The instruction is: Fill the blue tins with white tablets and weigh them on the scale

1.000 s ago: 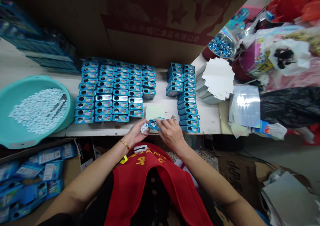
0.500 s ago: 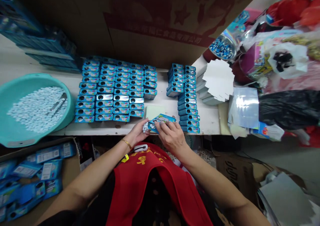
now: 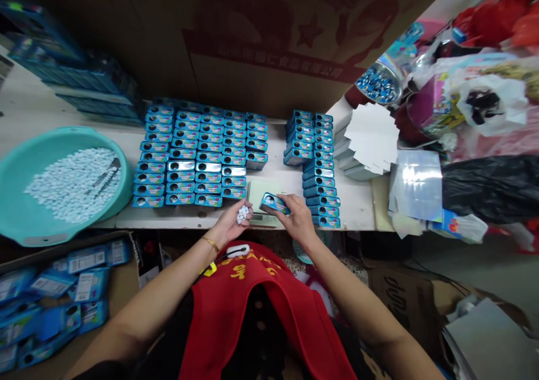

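Cupped palm up, my left hand (image 3: 231, 223) holds a small heap of white candies (image 3: 242, 214). My right hand (image 3: 298, 217) grips a small blue box (image 3: 273, 201) with a round hole in its top, where white shows. The box is just above a pale green flat scale-like device (image 3: 257, 192), which it partly covers. Several rows of similar blue boxes (image 3: 181, 178) stand upright to the left on the white table. Further blue boxes (image 3: 322, 192) stand in two columns to the right.
A turquoise basin (image 3: 122, 183) of white candies, with tongs (image 3: 105, 177) in it, stands at the left. Below it, a carton (image 3: 133, 268) holds blue boxes. A large cardboard box (image 3: 269, 88) blocks the back; white cards (image 3: 373, 136) lie right.
My right hand has moved the blue box from tilted over my left palm to nearly upright above the scale-like device, a little to the right. My left hand now lies apart with the candies showing.
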A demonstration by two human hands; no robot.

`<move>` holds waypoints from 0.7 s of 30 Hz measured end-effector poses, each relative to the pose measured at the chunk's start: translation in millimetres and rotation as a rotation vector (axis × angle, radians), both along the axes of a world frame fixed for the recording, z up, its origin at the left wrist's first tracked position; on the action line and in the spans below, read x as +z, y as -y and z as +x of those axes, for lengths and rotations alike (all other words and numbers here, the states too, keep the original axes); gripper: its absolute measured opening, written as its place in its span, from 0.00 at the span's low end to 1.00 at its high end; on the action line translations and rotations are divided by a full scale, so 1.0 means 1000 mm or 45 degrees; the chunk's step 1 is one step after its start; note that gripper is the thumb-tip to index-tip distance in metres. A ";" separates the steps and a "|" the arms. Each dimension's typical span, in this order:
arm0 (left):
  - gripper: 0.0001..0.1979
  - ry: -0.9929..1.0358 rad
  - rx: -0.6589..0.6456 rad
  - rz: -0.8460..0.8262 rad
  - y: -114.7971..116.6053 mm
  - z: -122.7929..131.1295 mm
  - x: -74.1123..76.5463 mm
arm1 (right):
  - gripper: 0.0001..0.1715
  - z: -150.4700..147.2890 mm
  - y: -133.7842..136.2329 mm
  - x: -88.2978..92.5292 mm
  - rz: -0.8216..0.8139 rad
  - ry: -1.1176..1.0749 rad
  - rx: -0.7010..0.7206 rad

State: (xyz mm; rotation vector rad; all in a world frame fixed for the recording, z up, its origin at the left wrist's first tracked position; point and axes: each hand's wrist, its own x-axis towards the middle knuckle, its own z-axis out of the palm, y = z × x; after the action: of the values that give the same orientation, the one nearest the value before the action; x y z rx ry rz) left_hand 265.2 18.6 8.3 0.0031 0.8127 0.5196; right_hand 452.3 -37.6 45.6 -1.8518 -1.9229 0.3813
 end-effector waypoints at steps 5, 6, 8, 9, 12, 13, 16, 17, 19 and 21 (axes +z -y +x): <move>0.09 -0.053 0.071 -0.082 0.000 -0.011 0.001 | 0.20 0.012 -0.016 -0.046 0.028 -0.138 -0.045; 0.09 -0.064 0.093 -0.117 0.001 -0.013 0.002 | 0.21 0.013 -0.018 -0.052 0.024 -0.136 -0.032; 0.08 -0.071 0.133 -0.170 0.002 -0.015 0.004 | 0.21 0.013 -0.018 -0.057 0.029 -0.106 -0.010; 0.08 -0.066 0.146 -0.183 0.003 -0.015 0.005 | 0.22 0.011 -0.017 -0.055 0.046 -0.075 0.001; 0.08 -0.027 0.143 -0.176 0.007 -0.016 0.009 | 0.21 -0.010 -0.008 -0.035 0.118 0.038 0.052; 0.08 -0.013 0.142 -0.169 0.009 -0.017 0.010 | 0.20 -0.022 -0.004 -0.026 0.127 0.072 0.109; 0.08 0.023 0.144 -0.183 0.018 -0.023 0.009 | 0.13 -0.061 0.007 -0.005 0.051 0.167 0.436; 0.08 0.028 0.137 -0.207 0.022 -0.027 0.007 | 0.12 -0.073 0.010 -0.002 0.003 0.211 0.514; 0.08 0.033 0.108 -0.281 0.031 -0.036 0.001 | 0.10 -0.091 0.015 -0.002 -0.083 0.267 0.632; 0.07 0.020 0.085 -0.345 0.039 -0.047 -0.005 | 0.08 -0.100 0.019 -0.006 -0.141 0.260 0.740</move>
State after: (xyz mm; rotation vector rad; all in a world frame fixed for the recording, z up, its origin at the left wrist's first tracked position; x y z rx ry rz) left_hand 217.9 -20.3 3.2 -0.2780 0.8648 0.4685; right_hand 352.2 -56.3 39.8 -1.4022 -2.6200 0.4982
